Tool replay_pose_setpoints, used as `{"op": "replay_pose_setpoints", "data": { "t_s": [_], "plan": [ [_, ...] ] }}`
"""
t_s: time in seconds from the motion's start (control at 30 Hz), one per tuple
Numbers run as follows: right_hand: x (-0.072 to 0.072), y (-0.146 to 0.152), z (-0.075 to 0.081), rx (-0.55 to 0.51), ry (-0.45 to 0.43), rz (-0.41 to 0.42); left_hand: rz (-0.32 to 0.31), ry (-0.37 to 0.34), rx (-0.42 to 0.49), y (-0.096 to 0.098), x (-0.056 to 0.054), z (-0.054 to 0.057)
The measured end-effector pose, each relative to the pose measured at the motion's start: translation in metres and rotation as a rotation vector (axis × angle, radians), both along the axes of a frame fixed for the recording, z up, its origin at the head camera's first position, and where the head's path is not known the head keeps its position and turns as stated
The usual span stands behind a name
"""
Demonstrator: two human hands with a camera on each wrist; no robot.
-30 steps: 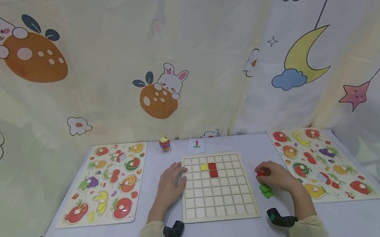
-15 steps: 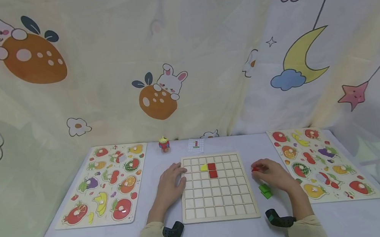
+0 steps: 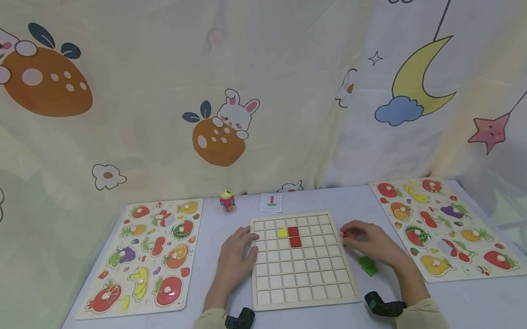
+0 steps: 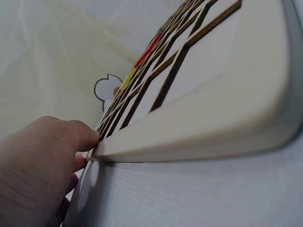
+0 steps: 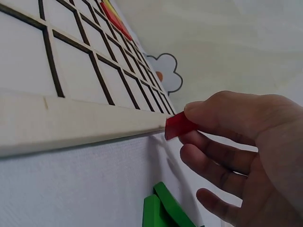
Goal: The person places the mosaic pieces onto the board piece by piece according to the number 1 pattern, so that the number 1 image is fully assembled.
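Observation:
A square wooden grid board [image 3: 307,304] lies on the table in front of me. My left hand [image 3: 234,257] rests at its left edge; in the left wrist view the thumb [image 4: 87,136] touches the rim. Between thumb and fingers my right hand [image 3: 374,241] pinches a red tile [image 5: 178,126], just off the board's right edge. Two red tiles [image 3: 294,236] sit one above the other in the grid, and a yellow piece [image 3: 281,232] fills part of the cell left of the upper one. Green tiles [image 3: 368,266] lie heaped below my right hand.
Fruit puzzle boards flank the grid, one on the left [image 3: 145,255] and one on the right [image 3: 446,226]. Behind the grid stand a small toy figure [image 3: 227,201] and a card with a printed pattern [image 3: 271,202]. A patterned curtain [image 3: 289,130] hangs behind the table.
My right hand has lifted the red tile from beside the green tiles and carried it left and slightly away from me, toward the board. The left hand stays in place.

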State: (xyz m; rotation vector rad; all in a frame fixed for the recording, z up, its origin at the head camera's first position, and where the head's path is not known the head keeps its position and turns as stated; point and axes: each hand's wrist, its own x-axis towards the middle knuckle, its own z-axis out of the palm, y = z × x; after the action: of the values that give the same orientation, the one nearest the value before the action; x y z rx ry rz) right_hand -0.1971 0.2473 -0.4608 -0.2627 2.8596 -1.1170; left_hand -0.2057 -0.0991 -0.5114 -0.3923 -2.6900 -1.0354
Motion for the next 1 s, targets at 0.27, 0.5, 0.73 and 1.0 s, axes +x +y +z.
{"op": "replay_pose_setpoints", "data": {
  "t_s": [0.27, 0.5, 0.73, 1.0],
  "plan": [
    [-0.001, -0.003, 0.001, -0.032, 0.021, 0.018, -0.007, 0.003, 0.005, -0.001, 0.0, 0.0],
    [-0.001, -0.01, 0.002, -0.058, 0.016, 0.026, -0.011, -0.003, 0.006, -0.001, 0.0, 0.002],
    [0.0, -0.021, 0.001, -0.078, 0.005, 0.05, -0.01, -0.01, 0.016, -0.001, 0.001, 0.002],
    [0.0, -0.029, -0.002, -0.067, 0.02, 0.077, -0.004, -0.019, 0.011, -0.001, 0.002, 0.002]
  ]
}}
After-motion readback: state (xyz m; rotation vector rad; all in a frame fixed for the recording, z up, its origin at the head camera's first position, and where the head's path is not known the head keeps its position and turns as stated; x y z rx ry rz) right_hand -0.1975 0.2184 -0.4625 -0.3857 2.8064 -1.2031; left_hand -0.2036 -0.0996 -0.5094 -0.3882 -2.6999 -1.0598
